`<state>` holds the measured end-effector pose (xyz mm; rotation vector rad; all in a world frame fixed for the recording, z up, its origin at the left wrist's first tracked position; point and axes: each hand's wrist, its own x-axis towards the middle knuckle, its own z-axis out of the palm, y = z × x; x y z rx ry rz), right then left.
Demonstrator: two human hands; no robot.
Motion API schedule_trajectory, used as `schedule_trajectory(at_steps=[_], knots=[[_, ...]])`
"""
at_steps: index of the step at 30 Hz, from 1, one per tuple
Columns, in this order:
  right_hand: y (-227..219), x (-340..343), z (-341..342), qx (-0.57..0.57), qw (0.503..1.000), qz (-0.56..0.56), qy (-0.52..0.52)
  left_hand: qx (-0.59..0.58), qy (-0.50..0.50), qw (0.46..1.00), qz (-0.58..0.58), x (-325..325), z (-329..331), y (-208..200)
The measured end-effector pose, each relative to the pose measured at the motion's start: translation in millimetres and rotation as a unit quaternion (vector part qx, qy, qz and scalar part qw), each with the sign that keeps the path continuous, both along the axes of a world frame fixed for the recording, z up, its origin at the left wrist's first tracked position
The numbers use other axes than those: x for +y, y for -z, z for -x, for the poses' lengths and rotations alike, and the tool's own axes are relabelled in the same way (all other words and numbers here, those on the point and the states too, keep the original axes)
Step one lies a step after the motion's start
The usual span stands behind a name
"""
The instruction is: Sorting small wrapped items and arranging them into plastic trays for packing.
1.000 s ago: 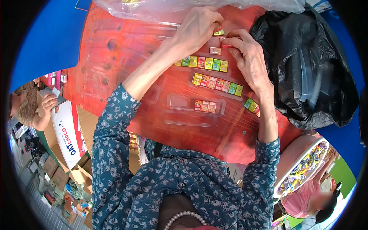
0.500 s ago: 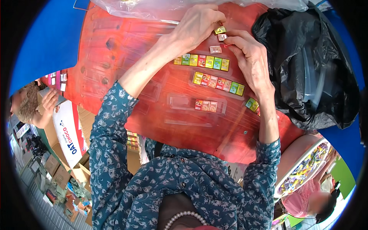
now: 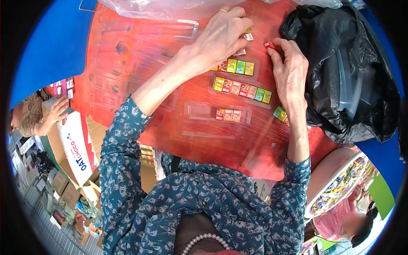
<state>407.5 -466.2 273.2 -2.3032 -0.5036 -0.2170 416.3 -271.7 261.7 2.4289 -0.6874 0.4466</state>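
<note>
My left hand (image 3: 223, 36) curls its fingers round a small yellow-and-silver pack (image 3: 247, 35) near the far side of the red table. Another silver-faced pack (image 3: 239, 52) shows just below those fingers, partly covered. To the right, my right hand (image 3: 291, 63) pinches a small red pack (image 3: 269, 44) between thumb and fingertips. Under my left wrist, a clear tray with a row of colourful packs (image 3: 231, 66) is partly hidden. Closer to me lies a full row of packs (image 3: 242, 89), then a clear tray (image 3: 199, 111) holding three red and pink packs (image 3: 228, 115).
A black plastic bag (image 3: 340, 76) fills the table's right side. Clear plastic sheeting (image 3: 170, 8) lies along the far edge. More packs (image 3: 280, 114) sit beside my right wrist. At left are a cardboard box (image 3: 74, 146) and another person's hand (image 3: 57, 111); a tub of wrapped pieces (image 3: 338, 187) stands lower right.
My right hand has drawn away to the right, carrying the red pack. My left hand has shifted right and nearer, covering more of the loose packs and the far row.
</note>
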Motion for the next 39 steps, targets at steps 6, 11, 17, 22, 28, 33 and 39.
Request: schedule_trajectory(at_steps=[6,11,17,22,28,33,39], knots=[[4.8,-0.3,3.3,-0.012,0.999,0.032,0.028,0.145,0.010,0.989,0.031,-6.6,8.1,-22.8],[2.7,3.0,7.1,-0.042,0.999,0.015,0.027,0.050,0.064,0.997,-0.006,-4.9,-6.7,-13.9],[-10.2,6.7,14.1,-0.073,0.997,-0.025,0.021,0.081,0.049,0.995,-0.021,-4.4,-19.3,-22.4],[-24.6,14.4,24.3,-0.006,0.998,-0.064,-0.006,0.059,0.030,0.998,-0.001,-0.1,-15.8,-27.3],[-22.6,19.0,49.9,0.185,0.962,-0.200,-0.026,0.091,0.014,0.994,0.051,11.2,58.9,-52.9],[-24.8,20.9,73.5,0.238,0.953,-0.173,-0.067,0.103,-0.019,0.994,0.031,18.8,111.7,-60.0],[-26.1,14.5,91.4,0.150,0.982,-0.083,-0.082,0.155,-0.132,0.977,0.069,10.7,166.8,-44.1]])
